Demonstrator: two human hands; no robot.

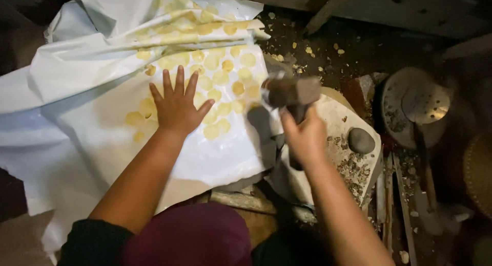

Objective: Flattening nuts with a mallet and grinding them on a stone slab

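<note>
We are pressing our left hand (pixel 177 106) flat, fingers spread wide, on the white sheet (pixel 205 158), which is lying across the work surface in front of us. Our right hand (pixel 305 138) is curled tight around the handle of a heavy hammer (pixel 291 92), its head raised just above the sheet's right edge. Many round yellow marks (pixel 220 76) are already dotting the sheet's upper part; the lower part is showing bare white, so much seems left. A dark stone (pixel 361 140) is resting on the slab (pixel 338 117) nearby.
</note>
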